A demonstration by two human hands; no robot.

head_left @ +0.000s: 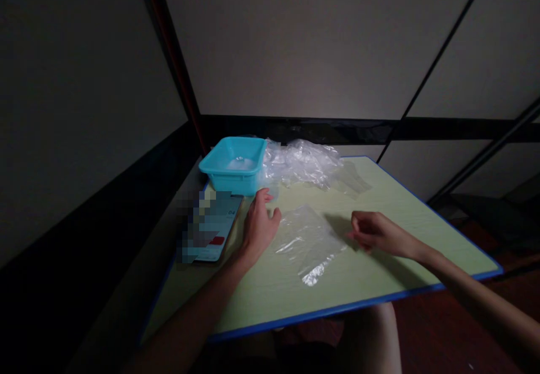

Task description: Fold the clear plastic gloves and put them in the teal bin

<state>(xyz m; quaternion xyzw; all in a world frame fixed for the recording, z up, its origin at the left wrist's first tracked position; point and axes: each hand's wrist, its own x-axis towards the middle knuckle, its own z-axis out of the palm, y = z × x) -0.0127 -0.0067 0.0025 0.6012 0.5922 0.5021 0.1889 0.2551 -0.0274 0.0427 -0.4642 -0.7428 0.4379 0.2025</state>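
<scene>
A clear plastic bag [307,240] lies flat on the pale green table [379,275] between my two hands. My left hand [257,225] rests on the table at the bag's left edge, fingers stretched out and apart, holding nothing. My right hand [373,232] hovers just right of the bag with its fingers curled inward; nothing shows inside them. A turquoise plastic basket [234,164] stands at the table's far left corner. Beside it lies a crumpled heap of clear plastic bags [301,163].
A phone or tablet with a lit, blurred screen [211,226] lies at the table's left edge, just left of my left hand. The table has a blue rim [346,308]. Dark-framed wall panels surround the table at the back and both sides.
</scene>
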